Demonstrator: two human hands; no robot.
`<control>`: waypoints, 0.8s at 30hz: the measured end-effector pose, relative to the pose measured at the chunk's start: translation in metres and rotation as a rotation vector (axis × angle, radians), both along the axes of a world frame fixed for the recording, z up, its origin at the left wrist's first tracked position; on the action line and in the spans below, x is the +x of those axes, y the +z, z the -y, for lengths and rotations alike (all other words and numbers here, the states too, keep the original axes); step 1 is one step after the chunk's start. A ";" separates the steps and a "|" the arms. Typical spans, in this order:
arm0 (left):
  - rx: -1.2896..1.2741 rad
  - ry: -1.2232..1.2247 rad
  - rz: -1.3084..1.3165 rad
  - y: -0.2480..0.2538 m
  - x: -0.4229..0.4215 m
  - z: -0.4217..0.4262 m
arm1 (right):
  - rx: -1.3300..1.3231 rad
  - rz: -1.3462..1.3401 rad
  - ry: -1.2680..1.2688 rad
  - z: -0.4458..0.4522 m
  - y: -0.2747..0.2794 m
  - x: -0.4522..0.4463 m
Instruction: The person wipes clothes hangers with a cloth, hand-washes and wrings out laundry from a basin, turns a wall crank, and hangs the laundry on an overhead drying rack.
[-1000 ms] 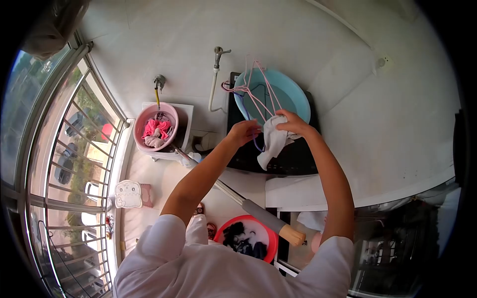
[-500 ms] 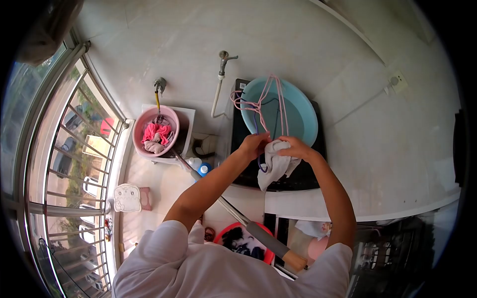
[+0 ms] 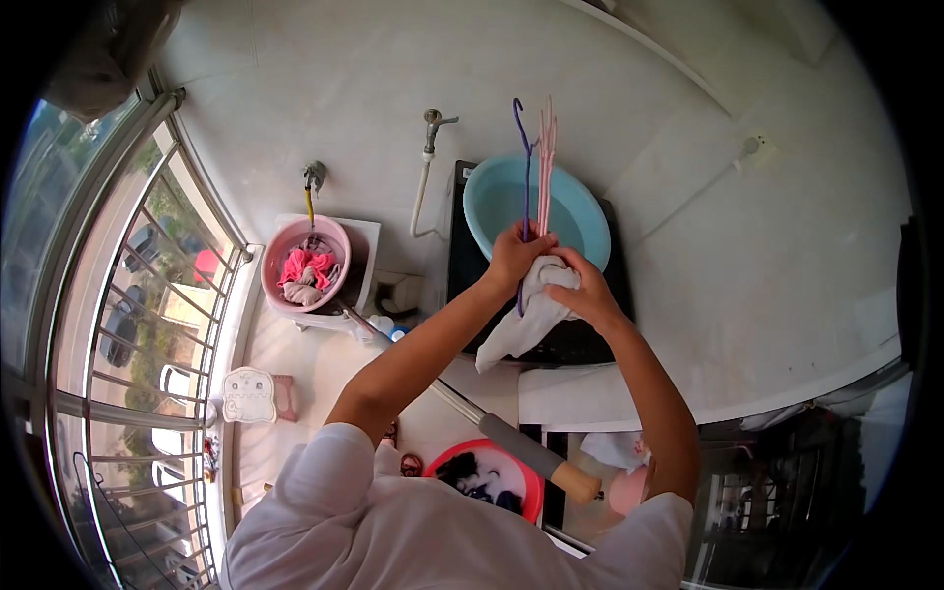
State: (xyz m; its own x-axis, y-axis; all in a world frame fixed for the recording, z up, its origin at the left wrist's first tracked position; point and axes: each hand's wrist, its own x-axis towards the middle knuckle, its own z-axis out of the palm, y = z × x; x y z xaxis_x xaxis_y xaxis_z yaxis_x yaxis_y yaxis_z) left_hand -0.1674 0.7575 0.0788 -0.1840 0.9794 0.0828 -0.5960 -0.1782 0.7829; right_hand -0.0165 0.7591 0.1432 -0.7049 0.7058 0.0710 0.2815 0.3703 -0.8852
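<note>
My left hand [image 3: 518, 253] is closed around several clothes hangers, a purple hanger [image 3: 526, 187] and some pink hangers [image 3: 547, 177], held upright with their hooks away from me. My right hand [image 3: 588, 290] grips a bunched white cloth garment [image 3: 536, 310] just beside it, whose loose end hangs down to the left. The lower end of the purple hanger runs along the cloth; whether it passes inside cannot be made out. Behind the hangers stands a light blue basin [image 3: 588, 218] on a black-topped appliance [image 3: 580, 344].
At left, a pink basin [image 3: 277, 297] with wet clothes sits beneath a tap [image 3: 314, 175]. A red basin [image 3: 534, 492] of dark clothes is on the floor near a grey-gripped pole [image 3: 521, 444]. A small stool [image 3: 250, 395] stands by the barred window.
The hangers have swung from lying spread over the blue basin to standing upright and close together. Both hands have risen slightly, and the cloth's loose end now stretches further left.
</note>
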 end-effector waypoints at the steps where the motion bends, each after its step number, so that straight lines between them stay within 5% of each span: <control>1: 0.050 0.046 -0.053 0.020 -0.003 0.009 | 0.048 -0.022 0.004 0.006 0.011 -0.004; 5: 0.269 0.123 -0.031 0.069 -0.021 0.058 | 0.180 -0.091 -0.025 0.044 0.048 -0.032; 10: 0.250 0.269 0.085 0.083 -0.060 0.141 | 0.304 -0.118 0.084 0.095 0.055 -0.082; 20: 0.013 0.608 0.302 0.006 -0.123 0.328 | -0.129 -0.109 0.501 0.218 -0.033 -0.177; 24: 0.049 0.698 0.468 -0.042 -0.132 0.404 | -0.021 -0.004 0.656 0.276 -0.059 -0.194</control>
State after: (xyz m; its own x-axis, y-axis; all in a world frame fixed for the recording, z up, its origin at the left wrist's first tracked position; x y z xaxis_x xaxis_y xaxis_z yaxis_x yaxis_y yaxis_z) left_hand -0.2996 0.3537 0.0369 -0.7723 0.6251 -0.1131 -0.5972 -0.6539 0.4645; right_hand -0.2108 0.4830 0.0844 -0.9893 0.1307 0.0653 0.0001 0.4471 -0.8945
